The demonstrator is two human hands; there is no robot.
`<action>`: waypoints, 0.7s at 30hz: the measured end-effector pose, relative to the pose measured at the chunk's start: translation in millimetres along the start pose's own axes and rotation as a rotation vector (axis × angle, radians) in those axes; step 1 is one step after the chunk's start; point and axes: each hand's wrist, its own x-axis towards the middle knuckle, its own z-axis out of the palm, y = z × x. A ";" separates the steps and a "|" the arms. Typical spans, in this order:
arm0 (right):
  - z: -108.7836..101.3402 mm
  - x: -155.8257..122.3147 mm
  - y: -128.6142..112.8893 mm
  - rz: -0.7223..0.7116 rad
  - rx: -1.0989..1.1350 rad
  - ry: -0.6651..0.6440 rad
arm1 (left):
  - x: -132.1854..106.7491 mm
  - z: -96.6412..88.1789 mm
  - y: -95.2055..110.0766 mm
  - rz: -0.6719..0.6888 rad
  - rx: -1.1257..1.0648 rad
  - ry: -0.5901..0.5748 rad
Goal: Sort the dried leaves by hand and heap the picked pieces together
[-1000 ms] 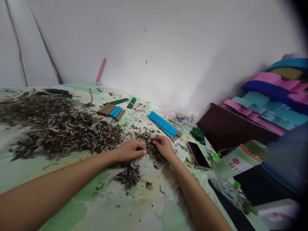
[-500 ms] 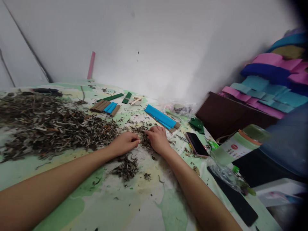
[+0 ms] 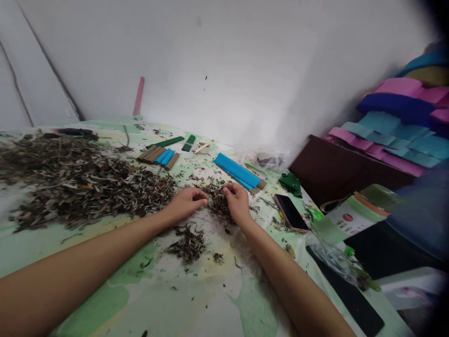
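Observation:
My left hand (image 3: 188, 204) rests low over the table at the right edge of a large heap of dried leaves (image 3: 105, 187). Its fingers are curled, the thumb close to them; whatever may lie inside is hidden. Facing it, my right hand (image 3: 237, 202) is at a smaller patch of crumbled dried leaves (image 3: 218, 202). Thumb and forefinger pinch together there, and a tiny dark bit of leaf shows at their tips. Nearer to me, between my forearms, lies a small clump of dried leaves (image 3: 189, 244).
Brown and blue rolls (image 3: 163, 157) lie behind the heap, beside green strips (image 3: 189, 142). A blue sheet (image 3: 238, 169) is beyond my right hand. To the right are a phone (image 3: 291, 213), scissors (image 3: 269, 202), a light green bottle (image 3: 354, 217) and a black flat slab (image 3: 347, 290).
My right hand's fingers have drawn in from reaching over the leaf bits to a pinch. My left hand stays nearly in place. The whole view has shifted slightly.

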 end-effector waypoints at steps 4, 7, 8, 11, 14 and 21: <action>16.4 -12.2 -11.8 0.105 0.230 -0.075 | 1.4 -0.2 -0.5 -0.002 -0.068 0.013; 23.9 -22.1 -15.0 0.100 0.235 -0.095 | 1.0 0.3 0.8 0.024 -0.064 0.003; 25.3 -24.6 -14.3 0.103 0.231 -0.095 | 0.7 0.6 1.1 0.031 -0.057 -0.001; 27.5 -29.6 -9.7 0.139 0.256 -0.098 | -0.1 1.0 1.3 0.044 -0.015 -0.013; 28.8 -31.9 -5.9 0.152 0.292 -0.086 | -0.7 0.9 1.8 0.043 -0.007 -0.031; 28.3 -33.3 -8.0 0.128 0.323 -0.108 | -0.1 1.5 3.2 0.050 0.027 0.011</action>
